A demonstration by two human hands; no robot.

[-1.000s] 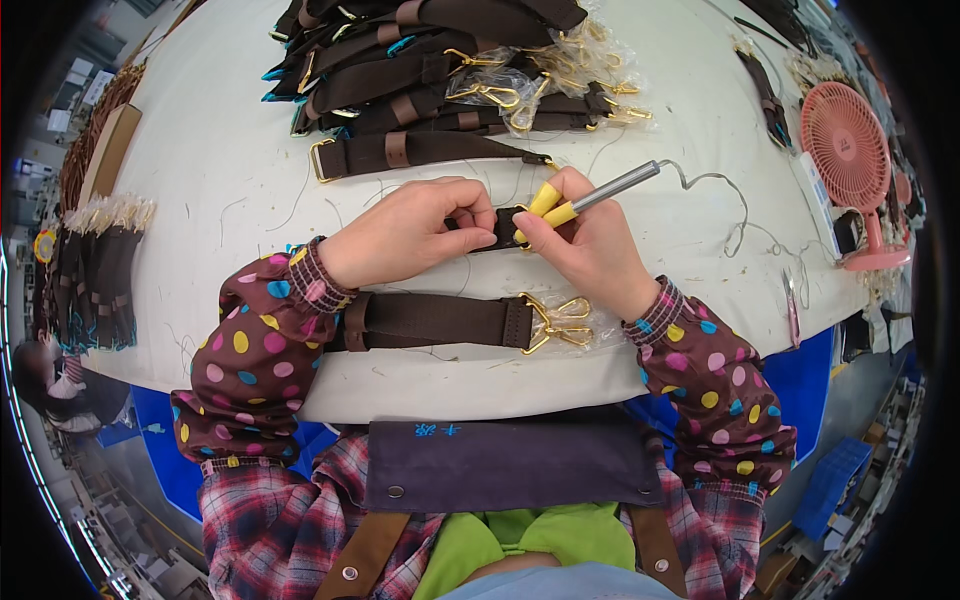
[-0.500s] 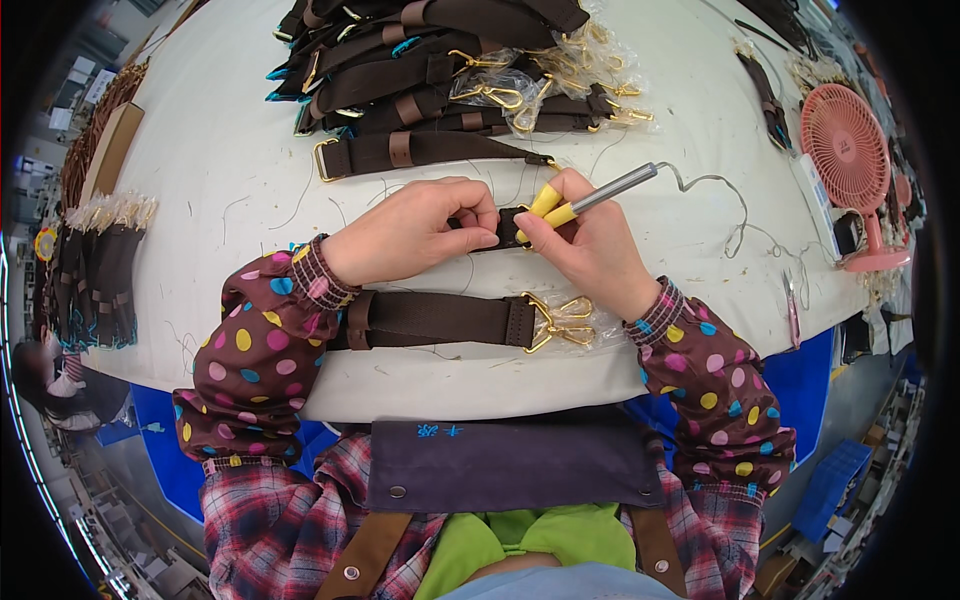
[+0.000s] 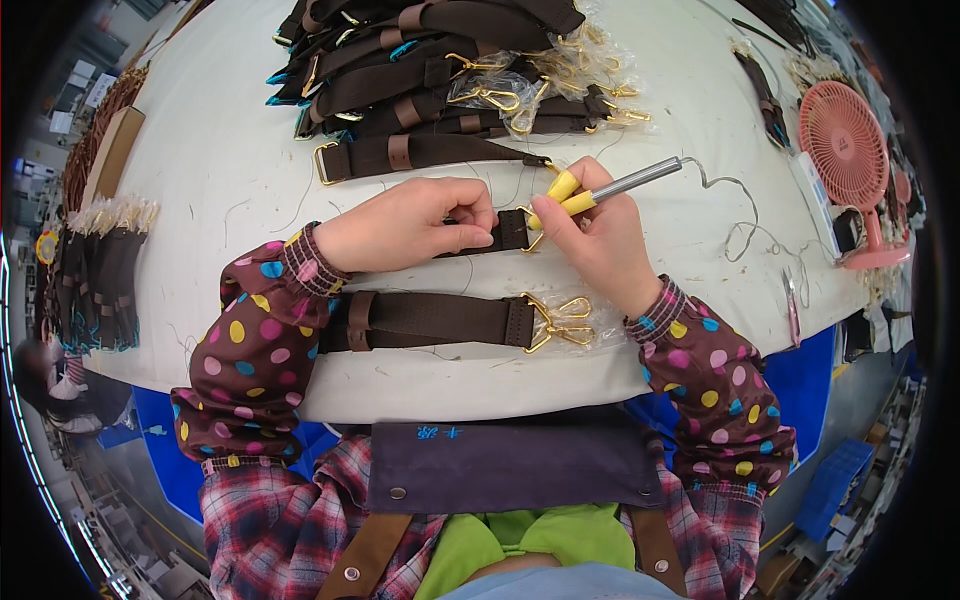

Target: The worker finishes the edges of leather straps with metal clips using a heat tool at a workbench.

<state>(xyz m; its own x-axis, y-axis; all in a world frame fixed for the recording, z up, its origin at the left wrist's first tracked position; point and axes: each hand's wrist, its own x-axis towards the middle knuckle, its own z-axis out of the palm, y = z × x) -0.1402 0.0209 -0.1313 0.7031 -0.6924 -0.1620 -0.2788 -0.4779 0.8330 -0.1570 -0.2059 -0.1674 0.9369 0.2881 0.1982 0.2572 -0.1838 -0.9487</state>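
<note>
Left hand (image 3: 405, 228) pinching dark brown webbing strap (image 3: 508, 230) flat on white tabletop (image 3: 220, 170); right hand (image 3: 598, 240) fingers closed around yellow-gripped metal heat tool (image 3: 600, 192), tip at strap end. One wrapped brass-clipped strap (image 3: 440, 320) lying near, apparently finished; large strap heap (image 3: 440, 70) beyond, stage unclear.

Bright, even light falls on the white table (image 3: 200, 180); shadows are soft. Its edges bend strongly, and the picture corners are black.

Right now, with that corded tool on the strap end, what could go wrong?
1. The tool tip works right beside the left hand pinning the strap; a slip could catch those fingers.
2. Its cord loops loose toward the pink fan and might snag.
3. The right hand could drag the finished strap off the near edge.
</note>
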